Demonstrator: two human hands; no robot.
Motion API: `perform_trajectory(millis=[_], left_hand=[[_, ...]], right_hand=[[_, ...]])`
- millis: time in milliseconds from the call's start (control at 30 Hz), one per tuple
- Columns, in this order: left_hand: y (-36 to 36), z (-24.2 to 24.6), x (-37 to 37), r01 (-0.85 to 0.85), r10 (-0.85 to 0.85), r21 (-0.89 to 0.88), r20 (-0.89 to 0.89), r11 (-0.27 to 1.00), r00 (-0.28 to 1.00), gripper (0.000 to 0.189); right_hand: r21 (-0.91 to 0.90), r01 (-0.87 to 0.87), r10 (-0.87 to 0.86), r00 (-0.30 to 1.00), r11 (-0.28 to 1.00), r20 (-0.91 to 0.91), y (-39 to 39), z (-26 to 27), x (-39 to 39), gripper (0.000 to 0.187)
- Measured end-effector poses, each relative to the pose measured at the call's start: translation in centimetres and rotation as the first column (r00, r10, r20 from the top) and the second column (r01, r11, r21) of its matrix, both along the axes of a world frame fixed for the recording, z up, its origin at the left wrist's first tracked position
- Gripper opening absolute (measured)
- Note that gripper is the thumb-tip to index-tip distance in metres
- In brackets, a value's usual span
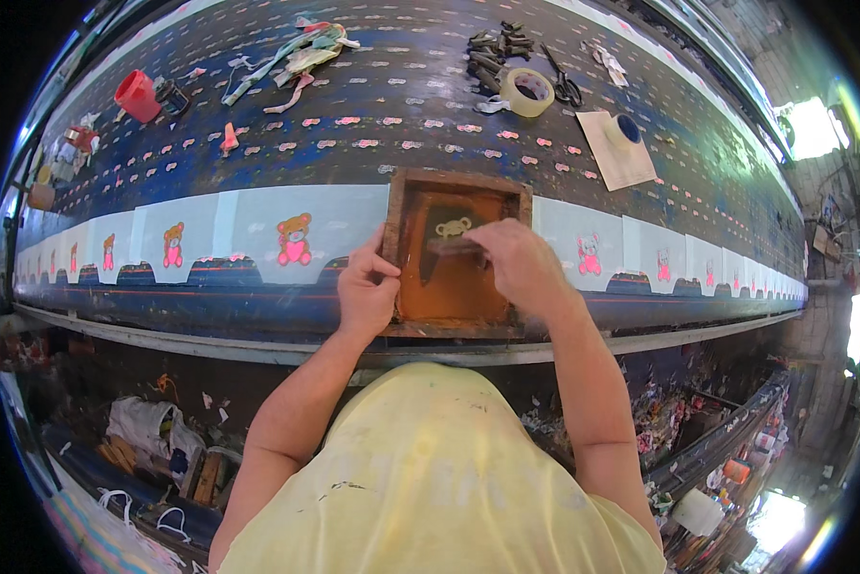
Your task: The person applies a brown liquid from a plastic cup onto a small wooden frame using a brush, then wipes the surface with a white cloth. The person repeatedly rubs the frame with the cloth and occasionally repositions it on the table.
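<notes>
A wooden screen-printing frame [466,179] lies before me across a row of pale blue fabric pieces [358,215]. My left hand [369,290] holds its left side, fingers bent against the wood. Inside the frame, my right hand [523,265] grips a small, motion-blurred squeegee [453,247] over the orange-brown mesh [458,298]. A bear-head pattern shows on the mesh just above the squeegee. To the left, a printed bear [293,240] has brown fur and a pink heart. On the right, another bear print [589,255] shows pink parts without brown.
On the dark table [401,107] lie rags [293,61], a red cup [137,95], a dark jar [171,97], a tape roll [527,92], scissors [562,79] and a smaller roll [623,131] on card. A metal rail [257,348] edges the table's front.
</notes>
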State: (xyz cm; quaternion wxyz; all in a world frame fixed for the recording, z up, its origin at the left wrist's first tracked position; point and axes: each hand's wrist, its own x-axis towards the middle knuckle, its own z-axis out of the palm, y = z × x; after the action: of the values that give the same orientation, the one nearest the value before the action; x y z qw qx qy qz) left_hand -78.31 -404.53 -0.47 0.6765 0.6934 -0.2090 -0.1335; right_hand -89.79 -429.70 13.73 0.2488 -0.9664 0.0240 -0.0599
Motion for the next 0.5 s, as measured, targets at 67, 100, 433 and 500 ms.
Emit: perform_trajectory(millis=[67, 100, 433, 500], left_hand=[[0.2, -0.1, 0.1, 0.007, -0.008, 0.033, 0.017, 0.999, 1.0, 0.02], [0.2, 0.0, 0.1, 0.013, -0.014, 0.049, 0.024, 0.999, 1.0, 0.02], [0.3, 0.3, -0.1, 0.006, -0.01, 0.056, 0.077, 0.998, 0.997, 0.023], [0.2, 0.4, -0.2, -0.004, 0.0, 0.046, 0.079, 0.999, 0.997, 0.023]], right_hand=[[-0.001, 0.011, -0.011, 1.0, 1.0, 0.013, -1.2, -0.6, 1.9, 0.044], [-0.001, 0.021, -0.021, 1.0, 1.0, 0.018, -1.6, -0.8, 2.7, 0.044], [-0.047, 0.015, -0.017, 0.999, 0.999, -0.037, -1.1, -2.1, 3.4, 0.051], [-0.067, 0.018, -0.02, 0.999, 0.998, -0.04, 0.1, -2.2, 2.1, 0.053]])
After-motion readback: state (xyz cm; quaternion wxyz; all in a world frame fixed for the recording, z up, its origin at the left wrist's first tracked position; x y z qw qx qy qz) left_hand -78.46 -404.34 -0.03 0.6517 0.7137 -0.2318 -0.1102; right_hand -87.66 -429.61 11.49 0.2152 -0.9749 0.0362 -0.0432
